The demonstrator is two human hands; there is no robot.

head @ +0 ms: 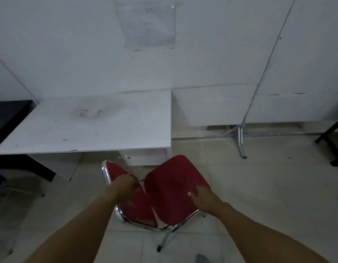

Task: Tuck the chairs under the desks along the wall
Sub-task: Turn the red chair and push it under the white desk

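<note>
Right now the red chair (172, 188) is being gripped at its backrest by the left hand (126, 186), fingers curled, while the right hand (202, 198) is being pressed open-fingered on the seat, short of the white desk (92, 122).

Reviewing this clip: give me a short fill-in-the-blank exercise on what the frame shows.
1. The padded folding chair with a chrome frame has ____ upholstery.
2. The left hand grips the chair's ____.
3. The right hand rests on the chair's ____.
4. The chair stands in front of the rectangular ____ laminate desk, not yet tucked under it.

Missing words: red; backrest; seat; white
</note>
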